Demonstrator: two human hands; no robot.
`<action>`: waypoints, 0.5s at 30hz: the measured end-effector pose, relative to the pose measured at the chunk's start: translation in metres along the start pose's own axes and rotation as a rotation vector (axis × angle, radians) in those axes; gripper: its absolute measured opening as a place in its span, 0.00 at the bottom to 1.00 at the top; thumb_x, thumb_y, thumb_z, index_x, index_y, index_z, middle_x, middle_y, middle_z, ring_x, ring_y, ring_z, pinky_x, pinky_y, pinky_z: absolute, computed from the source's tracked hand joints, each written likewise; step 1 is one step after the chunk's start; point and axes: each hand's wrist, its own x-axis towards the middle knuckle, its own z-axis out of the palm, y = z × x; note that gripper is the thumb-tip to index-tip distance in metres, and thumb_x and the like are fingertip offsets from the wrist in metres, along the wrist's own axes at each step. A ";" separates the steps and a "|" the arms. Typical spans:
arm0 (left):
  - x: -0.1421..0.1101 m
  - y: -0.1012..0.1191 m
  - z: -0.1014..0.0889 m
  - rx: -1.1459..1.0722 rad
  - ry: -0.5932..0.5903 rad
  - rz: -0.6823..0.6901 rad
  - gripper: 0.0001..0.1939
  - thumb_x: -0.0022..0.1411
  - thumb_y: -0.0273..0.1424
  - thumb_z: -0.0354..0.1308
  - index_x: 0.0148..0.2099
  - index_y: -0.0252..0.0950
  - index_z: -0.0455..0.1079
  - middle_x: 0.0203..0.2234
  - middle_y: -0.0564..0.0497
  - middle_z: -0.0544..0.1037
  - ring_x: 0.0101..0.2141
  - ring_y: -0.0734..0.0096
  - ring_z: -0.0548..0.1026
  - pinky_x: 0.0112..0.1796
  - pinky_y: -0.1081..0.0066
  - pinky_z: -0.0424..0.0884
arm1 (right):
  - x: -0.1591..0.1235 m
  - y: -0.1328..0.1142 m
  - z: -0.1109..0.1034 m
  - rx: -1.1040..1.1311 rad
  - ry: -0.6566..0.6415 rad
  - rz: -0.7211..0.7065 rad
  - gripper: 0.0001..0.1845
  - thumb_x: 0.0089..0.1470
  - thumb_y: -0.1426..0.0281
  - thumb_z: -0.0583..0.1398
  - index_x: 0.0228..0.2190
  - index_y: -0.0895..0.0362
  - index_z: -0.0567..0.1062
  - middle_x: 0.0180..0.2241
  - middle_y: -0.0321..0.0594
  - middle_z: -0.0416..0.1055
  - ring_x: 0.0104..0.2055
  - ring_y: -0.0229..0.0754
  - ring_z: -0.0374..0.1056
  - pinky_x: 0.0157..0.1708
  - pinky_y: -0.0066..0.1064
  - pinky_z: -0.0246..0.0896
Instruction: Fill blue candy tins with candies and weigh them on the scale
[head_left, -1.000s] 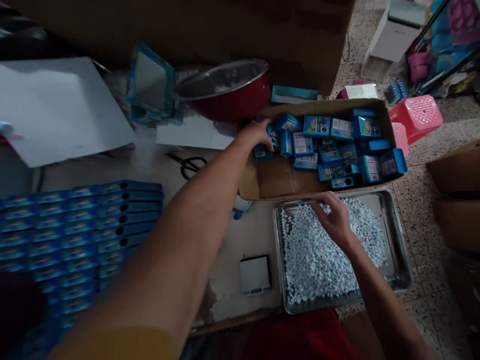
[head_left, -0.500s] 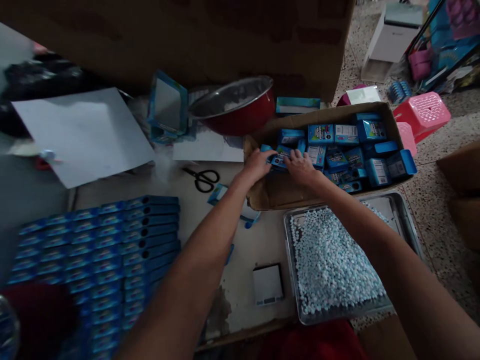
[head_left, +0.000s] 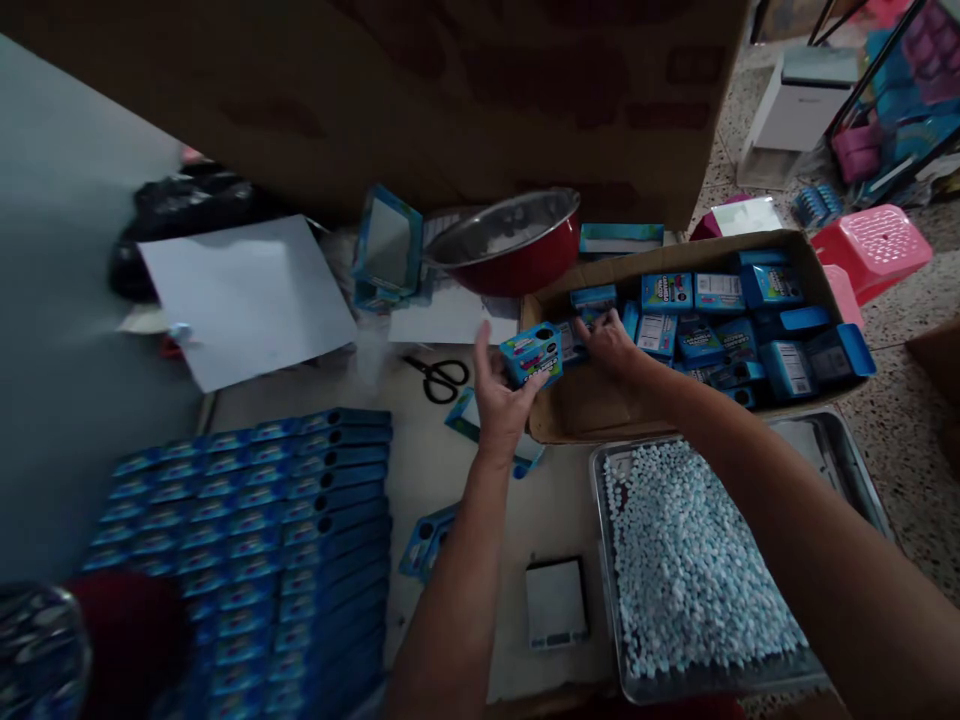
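My left hand point(head_left: 502, 400) grips a small printed blue box point(head_left: 534, 355) just outside the left end of an open cardboard carton point(head_left: 585, 408). Inside that carton, my right hand point(head_left: 611, 345) has its fingers curled against another small blue box point(head_left: 595, 298); its fingertips are partly hidden. Several more blue boxes point(head_left: 667, 292) lie jumbled around it, some with open flaps. Below the carton, a metal tray point(head_left: 616, 640) holds a heap of small white and pale blue pellets point(head_left: 690, 560), partly covered by my right forearm.
Rows of blue boxes point(head_left: 247, 540) stand packed at the left. On the table are black scissors point(head_left: 439, 378), a small scale point(head_left: 555, 600), flattened blue packaging point(head_left: 429, 540) and a red bowl point(head_left: 517, 260). A white sheet point(head_left: 251, 300) lies behind. Pink stool point(head_left: 874, 250) at right.
My left hand moved into the carton, then came out to the left with a blue box. My right hand went from over the tray into the carton. The view shifted.
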 end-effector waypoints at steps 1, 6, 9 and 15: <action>-0.004 0.000 -0.001 0.013 0.027 -0.016 0.50 0.56 0.40 0.81 0.76 0.42 0.65 0.55 0.43 0.83 0.53 0.54 0.86 0.61 0.53 0.82 | -0.003 0.001 -0.006 0.031 -0.004 0.013 0.43 0.66 0.78 0.50 0.79 0.71 0.53 0.61 0.70 0.77 0.63 0.62 0.74 0.68 0.58 0.60; -0.021 0.007 -0.003 0.116 0.124 0.083 0.34 0.61 0.43 0.78 0.65 0.42 0.72 0.55 0.46 0.80 0.53 0.58 0.83 0.60 0.57 0.81 | -0.054 0.008 -0.044 0.244 0.131 0.223 0.31 0.68 0.67 0.58 0.69 0.60 0.69 0.56 0.59 0.83 0.56 0.60 0.80 0.54 0.44 0.69; -0.031 0.018 0.010 0.182 0.243 0.164 0.34 0.65 0.45 0.75 0.67 0.44 0.67 0.57 0.46 0.78 0.54 0.60 0.81 0.60 0.61 0.79 | -0.101 -0.002 -0.064 0.391 0.286 0.377 0.29 0.64 0.56 0.63 0.63 0.53 0.74 0.52 0.52 0.85 0.53 0.61 0.81 0.48 0.41 0.69; -0.083 0.045 0.061 0.167 0.002 0.209 0.33 0.73 0.48 0.66 0.71 0.42 0.62 0.63 0.39 0.76 0.62 0.52 0.79 0.63 0.54 0.77 | -0.173 -0.048 -0.059 0.724 0.376 0.545 0.28 0.63 0.57 0.58 0.58 0.59 0.68 0.46 0.56 0.83 0.45 0.60 0.79 0.46 0.46 0.71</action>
